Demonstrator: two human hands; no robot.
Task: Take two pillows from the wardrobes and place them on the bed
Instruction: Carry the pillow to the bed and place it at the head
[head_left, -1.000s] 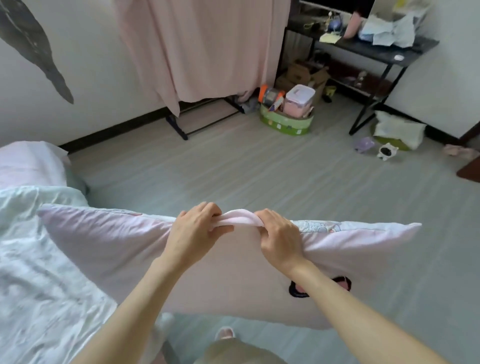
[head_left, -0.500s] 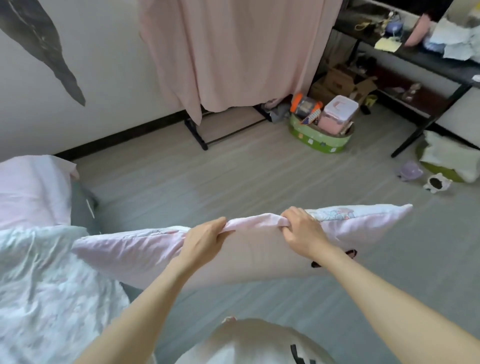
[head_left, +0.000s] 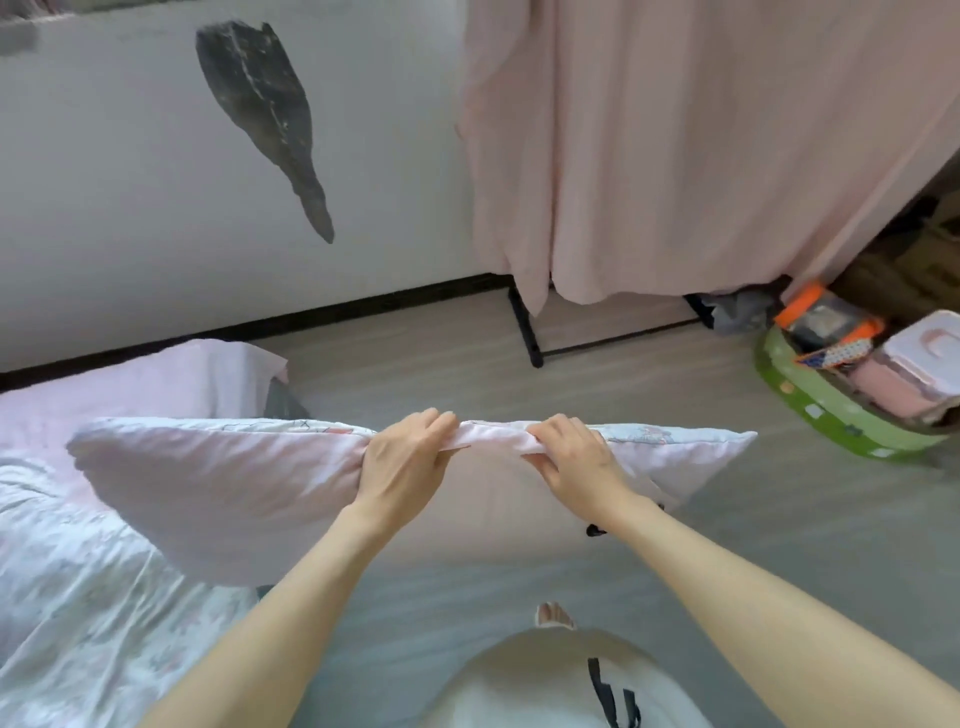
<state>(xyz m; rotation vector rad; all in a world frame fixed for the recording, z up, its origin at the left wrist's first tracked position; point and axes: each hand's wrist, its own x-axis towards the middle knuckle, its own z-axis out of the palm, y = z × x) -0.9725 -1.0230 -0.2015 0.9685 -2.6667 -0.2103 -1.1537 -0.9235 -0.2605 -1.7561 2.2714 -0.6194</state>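
Observation:
I hold a pale pink pillow (head_left: 234, 488) up in the air in front of me, long side level. My left hand (head_left: 402, 467) and my right hand (head_left: 574, 460) each grip its bunched top edge near the middle, close together. The pillow's left end hangs over the bed (head_left: 67, 613), which fills the lower left with a light patterned cover. A second pink pillow (head_left: 156, 384) lies at the head of the bed, by the wall.
A pink curtain (head_left: 701, 145) hangs over a black-framed rack at upper right. A green basket (head_left: 831, 415) with boxes and jars sits on the grey floor at right. A dark patch marks the white wall (head_left: 260, 98).
The view has turned left toward the wall and bed. The pillow has swung with it, so its left end is now over the bed. Both hands keep their grip.

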